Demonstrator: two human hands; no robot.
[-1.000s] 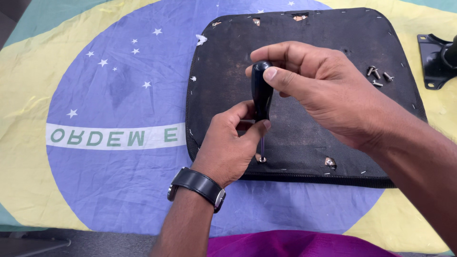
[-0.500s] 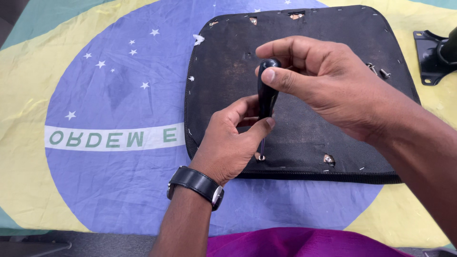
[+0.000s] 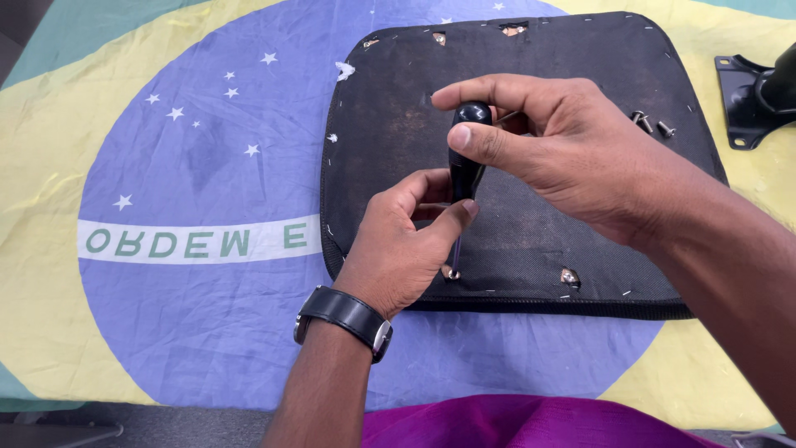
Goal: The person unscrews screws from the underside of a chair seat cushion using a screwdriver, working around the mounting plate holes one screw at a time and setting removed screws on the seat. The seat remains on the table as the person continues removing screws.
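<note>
A black screwdriver stands upright over the underside of a black chair seat pad, its tip at a screw hole near the pad's front edge. My right hand grips the top of the handle from the right. My left hand, with a black watch on the wrist, pinches the lower part of the screwdriver at the shaft.
The pad lies on a blue, yellow and green flag cloth. Loose screws rest on the pad's right side. A black metal bracket sits at the far right. Another screw hole shows near the front edge. Purple fabric lies at the bottom.
My right hand has turned slightly on the handle, and both hands with the screwdriver have shifted a little. The tip stays at the same hole.
</note>
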